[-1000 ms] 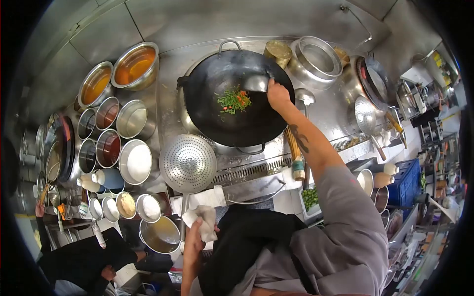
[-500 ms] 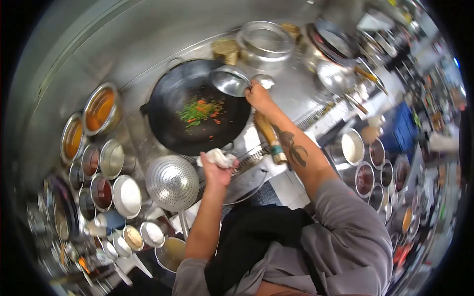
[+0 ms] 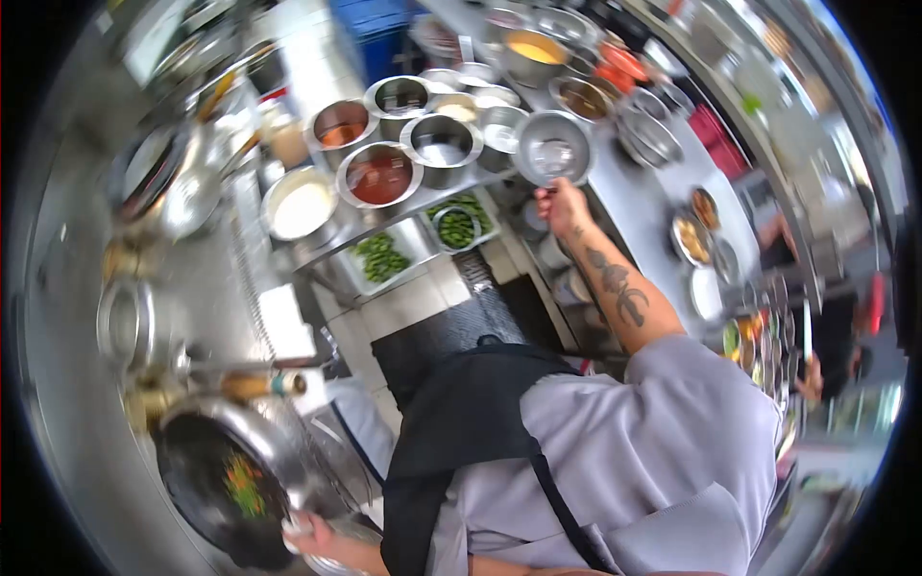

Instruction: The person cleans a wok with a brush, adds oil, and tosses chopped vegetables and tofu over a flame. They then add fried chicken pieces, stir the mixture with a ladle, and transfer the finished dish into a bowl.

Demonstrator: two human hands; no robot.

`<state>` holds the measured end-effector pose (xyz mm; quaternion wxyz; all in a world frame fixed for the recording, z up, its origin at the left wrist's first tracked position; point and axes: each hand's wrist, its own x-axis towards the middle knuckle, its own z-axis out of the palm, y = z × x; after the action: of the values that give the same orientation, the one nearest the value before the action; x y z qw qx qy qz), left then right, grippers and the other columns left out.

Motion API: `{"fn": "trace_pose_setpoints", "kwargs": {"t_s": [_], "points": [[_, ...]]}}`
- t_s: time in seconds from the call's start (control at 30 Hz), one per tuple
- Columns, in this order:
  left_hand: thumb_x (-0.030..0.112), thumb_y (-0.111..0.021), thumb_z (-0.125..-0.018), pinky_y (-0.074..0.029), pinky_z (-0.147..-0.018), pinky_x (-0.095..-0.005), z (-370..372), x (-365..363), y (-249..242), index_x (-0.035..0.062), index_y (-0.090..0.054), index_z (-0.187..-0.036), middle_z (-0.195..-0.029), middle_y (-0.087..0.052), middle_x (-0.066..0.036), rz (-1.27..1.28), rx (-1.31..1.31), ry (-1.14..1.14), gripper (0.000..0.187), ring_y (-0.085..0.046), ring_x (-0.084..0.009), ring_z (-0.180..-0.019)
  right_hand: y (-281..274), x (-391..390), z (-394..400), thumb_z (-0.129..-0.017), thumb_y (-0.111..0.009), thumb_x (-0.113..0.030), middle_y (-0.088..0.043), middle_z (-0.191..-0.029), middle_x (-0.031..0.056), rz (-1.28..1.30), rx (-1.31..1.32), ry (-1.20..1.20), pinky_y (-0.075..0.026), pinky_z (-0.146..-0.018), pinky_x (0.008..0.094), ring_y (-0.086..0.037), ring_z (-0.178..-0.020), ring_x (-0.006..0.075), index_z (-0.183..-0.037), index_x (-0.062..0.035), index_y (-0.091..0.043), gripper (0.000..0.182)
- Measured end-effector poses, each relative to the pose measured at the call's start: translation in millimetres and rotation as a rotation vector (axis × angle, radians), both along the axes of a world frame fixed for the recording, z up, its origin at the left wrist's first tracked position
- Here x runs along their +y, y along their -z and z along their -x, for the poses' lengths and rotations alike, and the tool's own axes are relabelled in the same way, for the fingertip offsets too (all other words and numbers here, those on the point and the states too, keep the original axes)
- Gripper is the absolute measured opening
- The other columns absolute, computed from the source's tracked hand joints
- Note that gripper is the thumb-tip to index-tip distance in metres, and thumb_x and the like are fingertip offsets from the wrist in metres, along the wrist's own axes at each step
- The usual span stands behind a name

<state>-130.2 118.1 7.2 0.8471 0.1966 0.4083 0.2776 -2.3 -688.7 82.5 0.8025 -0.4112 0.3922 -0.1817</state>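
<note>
My right hand (image 3: 565, 207) is closed on the near rim of a metal bowl (image 3: 554, 134), which is over the edge of the steel counter on the right. A little clear liquid or shine shows in the bowl's bottom. At lower left, my left hand (image 3: 317, 538) is closed around a white cloth (image 3: 291, 531), right at the rim of a black wok (image 3: 197, 480). Chopped green and orange bits (image 3: 244, 485) lie inside the wok. Part of the left hand is blurred and cut by my forearm's angle.
Several metal pots stand between the stove and counter, among them one of red sauce (image 3: 378, 175) and one of white contents (image 3: 300, 204). Trays of green vegetables (image 3: 380, 257) sit below. A black mat (image 3: 461, 312) covers the floor. Another person's hand (image 3: 810, 377) shows at far right.
My view has turned right, away from the stove. My right hand has carried the metal bowl from over the wok to the right-hand counter. My left hand stays by the wok with the cloth.
</note>
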Motion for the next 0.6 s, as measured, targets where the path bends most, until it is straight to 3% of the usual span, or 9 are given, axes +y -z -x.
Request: {"fn": "trace_pose_setpoints", "kwargs": {"t_s": [0.07, 0.17, 0.3, 0.33, 0.4, 0.43, 0.47, 0.53, 0.6], "points": [[0.017, -0.058, -0.085, -0.047, -0.044, -0.0278, 44.8, 38.1, 43.4, -0.0008, -0.053, -0.092, -0.086, -0.058, -0.010, -0.893, 0.123, 0.644, 0.019, -0.057, -0.0163, -0.076, -4.0, -81.8, 80.5, -0.088, -0.039, -0.026, -0.050, -0.064, 0.0064, -0.109, -0.079, 0.315, -0.032, -0.045, 0.0298, -0.040, -0.049, 0.0153, -0.079, -0.0083, -0.045, 0.021], [0.020, -0.059, -0.084, -0.047, -0.051, -0.0313, 35.3, -21.6, -0.2, -0.0002, -0.055, -0.095, -0.087, -0.059, -0.011, -1.202, 0.150, 0.682, 0.024, -0.057, -0.0195, -0.076, 10.6, -188.2, 196.7, -0.089, -0.035, -0.029, -0.050, -0.066, 0.0049, -0.130, -0.056, 0.492, -0.033, -0.048, 0.0300, -0.040, -0.051, 0.0152, -0.083, -0.0093, -0.045, 0.023], [0.027, -0.061, -0.082, -0.048, -0.065, -0.0384, 34.4, -156.3, -107.8, 0.0009, -0.058, -0.101, -0.089, -0.061, -0.013, -1.796, 0.210, 0.618, 0.033, -0.058, -0.0259, -0.076, 0.1, -266.0, 281.1, -0.089, -0.037, -0.034, -0.048, -0.060, 0.0022, -0.179, 0.010, 0.631, -0.033, -0.045, 0.0288, -0.041, -0.047, 0.0143, -0.077, -0.0091, -0.046, 0.029], [0.027, -0.061, -0.082, -0.048, -0.065, -0.0384, 28.6, -171.5, -120.1, 0.0009, -0.058, -0.101, -0.089, -0.061, -0.013, -1.806, 0.192, 0.621, 0.033, -0.058, -0.0259, -0.076, 5.0, -278.3, 294.3, -0.089, -0.037, -0.034, -0.048, -0.060, 0.0022, -0.186, 0.002, 0.645, -0.033, -0.045, 0.0288, -0.041, -0.047, 0.0143, -0.077, -0.0091, -0.046, 0.029], [0.030, -0.062, -0.081, -0.050, -0.069, -0.0396, 13.7, -192.8, -135.9, -0.0002, -0.058, -0.106, -0.092, -0.061, -0.013, -0.174, -0.235, 0.723, 0.039, -0.058, -0.0265, -0.081, 4.1, -285.4, 300.4, -0.089, -0.037, -0.035, -0.048, -0.060, 0.0015, -0.144, 0.114, 0.545, -0.032, -0.044, 0.0283, -0.040, -0.047, 0.0138, -0.076, -0.0100, -0.046, 0.030], [0.032, -0.067, -0.078, -0.047, -0.079, -0.0460, 0.2, -204.7, -133.9, -0.0027, -0.055, -0.112, -0.105, -0.058, -0.016, 0.163, -0.671, 1.035, 0.050, -0.054, -0.0251, -0.097, 3.4, -279.1, 296.1, -0.090, -0.036, -0.037, -0.047, -0.060, 0.0010, -0.154, 0.154, 0.511, -0.031, -0.043, 0.0280, -0.037, -0.046, 0.0133, -0.075, -0.0111, -0.047, 0.032], [0.016, -0.053, -0.087, -0.041, -0.039, -0.0254, -10.5, -229.2, -143.9, -0.0005, -0.051, -0.089, -0.082, -0.055, -0.010, -0.307, -0.255, 0.877, 0.017, -0.054, -0.0145, -0.074, 12.8, -277.1, 295.1, -0.089, -0.037, -0.037, -0.046, -0.060, 0.0010, -0.206, 0.077, 0.374, -0.030, -0.042, 0.0280, -0.035, -0.046, 0.0130, -0.077, -0.0117, -0.046, 0.030], [0.013, -0.050, -0.088, -0.042, -0.048, -0.0272, -20.2, -311.6, -187.8, -0.0013, -0.052, -0.095, -0.090, -0.055, -0.012, -0.089, -0.356, 0.955, 0.016, -0.052, -0.0194, -0.076, 29.5, -269.8, 281.2, -0.086, -0.043, -0.027, -0.047, -0.063, 0.0020, -0.322, 0.019, 0.286, -0.030, -0.045, 0.0276, -0.036, -0.049, 0.0128, -0.090, -0.0128, -0.040, 0.015], [0.013, -0.049, -0.088, -0.040, -0.044, -0.0249, -30.6, -354.2, -192.3, -0.0017, -0.050, -0.095, -0.092, -0.054, -0.013, -0.045, -0.400, 1.020, 0.016, -0.054, -0.0194, -0.079, 54.6, -262.6, 264.1, -0.084, -0.043, -0.025, -0.047, -0.064, 0.0022, -0.328, 0.005, 0.244, -0.030, -0.045, 0.0270, -0.035, -0.050, 0.0130, -0.090, -0.0136, -0.039, 0.014]]}}
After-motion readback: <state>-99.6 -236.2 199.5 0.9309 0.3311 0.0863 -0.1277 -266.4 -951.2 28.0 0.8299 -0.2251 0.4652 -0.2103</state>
